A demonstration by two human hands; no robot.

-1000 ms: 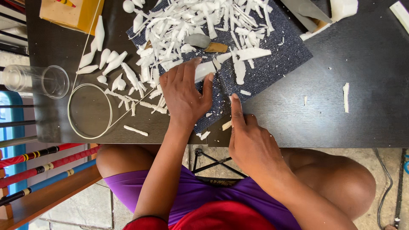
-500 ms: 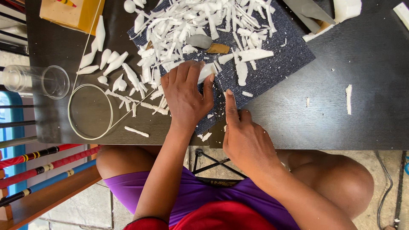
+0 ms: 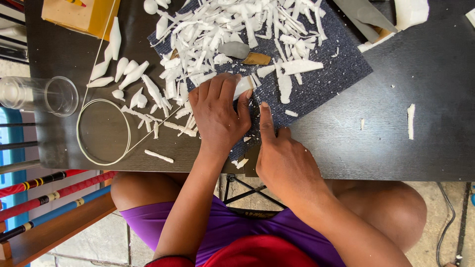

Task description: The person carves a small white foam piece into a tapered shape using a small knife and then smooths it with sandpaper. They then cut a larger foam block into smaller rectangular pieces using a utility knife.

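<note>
A: What is the left hand (image 3: 216, 114) doing?

B: It lies palm down on the dark blue mat (image 3: 341, 69), near the mat's lower edge, fingers together and curled over a white block (image 3: 243, 86). One end of the block sticks out past the fingertips, so the hand is closed on it, pressing it to the mat.

A: And the right hand (image 3: 286, 159)?

B: It sits just right of the left hand, at the mat's lower edge. The forefinger is stretched straight up along something thin and dark at the left thumb; the other fingers are folded under. I cannot tell what it grips, or whether it grips anything at all.

A: What else lies on the mat?

B: A heap of white shavings (image 3: 237, 29) covers its upper half. Among them are a grey blade-shaped piece (image 3: 234, 49) and a small brown piece (image 3: 257, 59), just above the left fingertips.

A: And off the mat?

B: Left of it, on the black table (image 3: 396, 148), stand carved white shapes (image 3: 123, 69), a thin white ring (image 3: 103, 131) and a clear glass (image 3: 42, 95) lying on its side. Above those, an orange box (image 3: 79, 17). Right of the mat, well apart, a single white strip (image 3: 410, 121).
</note>
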